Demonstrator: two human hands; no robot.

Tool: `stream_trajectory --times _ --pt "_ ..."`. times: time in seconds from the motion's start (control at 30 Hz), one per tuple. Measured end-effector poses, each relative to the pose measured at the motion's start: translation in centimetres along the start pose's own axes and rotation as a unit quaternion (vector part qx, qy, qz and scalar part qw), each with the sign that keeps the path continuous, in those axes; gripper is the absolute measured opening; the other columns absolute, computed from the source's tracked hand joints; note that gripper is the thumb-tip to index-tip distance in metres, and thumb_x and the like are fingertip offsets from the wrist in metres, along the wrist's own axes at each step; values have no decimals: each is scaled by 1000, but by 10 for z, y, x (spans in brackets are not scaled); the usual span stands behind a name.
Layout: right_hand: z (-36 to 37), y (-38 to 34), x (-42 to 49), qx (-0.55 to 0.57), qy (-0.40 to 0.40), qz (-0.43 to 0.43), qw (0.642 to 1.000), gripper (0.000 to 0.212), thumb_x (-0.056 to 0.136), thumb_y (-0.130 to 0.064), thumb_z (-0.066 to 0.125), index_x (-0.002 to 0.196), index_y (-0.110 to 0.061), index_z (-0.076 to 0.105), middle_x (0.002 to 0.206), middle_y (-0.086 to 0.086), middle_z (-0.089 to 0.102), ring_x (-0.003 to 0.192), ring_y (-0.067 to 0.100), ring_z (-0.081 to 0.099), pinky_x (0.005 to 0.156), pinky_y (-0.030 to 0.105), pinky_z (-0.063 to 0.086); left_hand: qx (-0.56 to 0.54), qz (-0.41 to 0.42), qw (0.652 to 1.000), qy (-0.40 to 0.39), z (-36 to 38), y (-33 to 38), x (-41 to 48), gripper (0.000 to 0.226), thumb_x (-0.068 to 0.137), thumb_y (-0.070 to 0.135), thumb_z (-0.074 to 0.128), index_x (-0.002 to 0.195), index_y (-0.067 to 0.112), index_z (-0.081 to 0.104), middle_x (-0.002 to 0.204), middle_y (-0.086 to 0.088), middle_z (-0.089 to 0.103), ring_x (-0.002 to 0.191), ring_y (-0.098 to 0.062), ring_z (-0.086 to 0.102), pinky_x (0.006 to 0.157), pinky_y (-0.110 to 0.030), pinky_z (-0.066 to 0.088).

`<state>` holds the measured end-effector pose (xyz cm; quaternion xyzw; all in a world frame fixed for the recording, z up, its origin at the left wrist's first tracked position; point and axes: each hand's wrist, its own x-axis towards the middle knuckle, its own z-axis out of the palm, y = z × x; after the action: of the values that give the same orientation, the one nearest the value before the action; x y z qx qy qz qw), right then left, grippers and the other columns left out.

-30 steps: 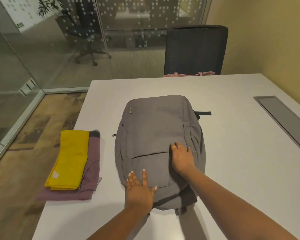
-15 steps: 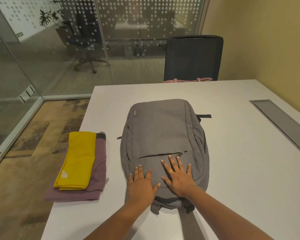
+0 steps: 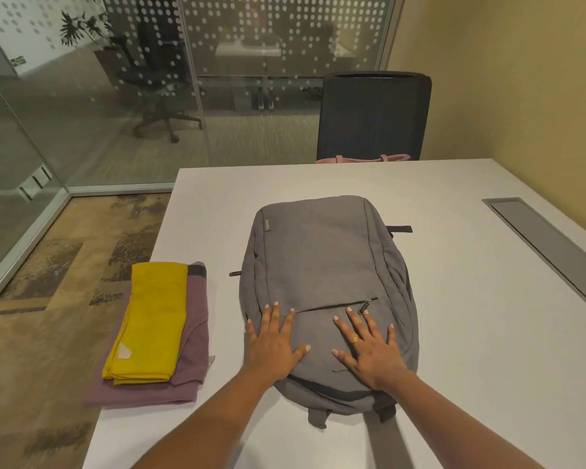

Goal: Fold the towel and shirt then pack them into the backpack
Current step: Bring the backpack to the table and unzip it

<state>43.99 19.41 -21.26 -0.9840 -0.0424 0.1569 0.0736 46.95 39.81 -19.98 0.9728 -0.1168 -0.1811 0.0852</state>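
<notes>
Lower left of frame: folded yellow towel [image 3: 151, 319] lies on folded purple shirt [image 3: 186, 333], at the table [image 3: 487, 333] edge. Centre: grey backpack [image 3: 322, 265] lies flat, zipped. Your left hand [image 3: 274, 346] and right hand [image 3: 369, 353] press its front pocket, fingers spread flat, gripping nothing.

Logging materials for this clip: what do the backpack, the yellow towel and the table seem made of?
Backpack: woven fabric, matte heathered grey, probably synthetic; it sags and creases softly. Yellow towel: soft, slightly nubby cloth, terry-like, perhaps cotton. Table: hard, smooth white top with a faint sheen, likely laminate.
</notes>
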Motion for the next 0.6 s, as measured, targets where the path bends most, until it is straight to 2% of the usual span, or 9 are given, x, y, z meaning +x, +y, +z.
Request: stream_trajectory --times 0.1,0.17,0.23,0.27,0.33,0.43,0.53,0.6 --pt "-1 -3 -4 -18 10 -3 1000 99 52 -84 -26 141 -41 -17 157 -8 -13 144 22 -12 111 56 -5 -11 5 1000 -19 3 -1 3 81 90 62 32 149 24 -9 156 -8 -20 143 -27 -19 114 -52 -7" --pt "-8 -8 -6 -13 50 4 999 92 69 -77 -6 148 -33 12 157 -5 9 144 23 10 113 52 9 -16 11 999 -28 6 -3 5 83 90 62 32 149 23 -12 155 -9 -22 142 -27 -21 113 -52 -9" --pt "-18 -9 -1 3 142 21 990 65 85 -56 20 134 -20 45 144 2 39 130 25 38 105 46 29 -20 14 999 -26 8 -4 7 83 91 62 32 148 22 -13 154 -9 -23 142 -27 -22 113 -51 -11" --pt "-24 -8 3 9 180 43 983 49 90 -44 35 127 -17 52 137 5 46 124 26 44 101 45 33 -23 13 999 -20 9 -4 8 83 91 62 32 148 22 -12 155 -9 -23 142 -27 -21 113 -50 -11" --pt "-33 -1 9 29 210 118 970 40 90 -31 51 126 -14 51 135 10 44 123 29 43 98 46 34 -41 11 999 1 11 -3 8 80 91 60 34 149 23 -8 156 -7 -19 143 -25 -19 114 -48 -10" --pt "-43 13 14 59 177 221 957 49 90 -35 51 133 -15 40 135 13 37 125 30 35 97 46 34 -124 2 987 102 15 -6 7 65 95 47 41 149 23 14 158 -5 -7 145 -22 -9 117 -41 -4" --pt "-43 23 18 9 155 205 966 44 93 -40 47 131 -20 44 132 14 40 121 30 36 93 42 38 -200 -38 954 221 17 -8 10 56 93 29 54 144 19 33 157 -14 4 145 -31 1 119 -43 10" --pt "-43 29 20 13 155 218 964 43 93 -42 45 131 -21 45 132 16 40 119 31 37 92 40 41 -227 -66 949 208 16 -7 14 54 92 25 55 143 24 35 156 -16 2 144 -35 5 118 -45 16"
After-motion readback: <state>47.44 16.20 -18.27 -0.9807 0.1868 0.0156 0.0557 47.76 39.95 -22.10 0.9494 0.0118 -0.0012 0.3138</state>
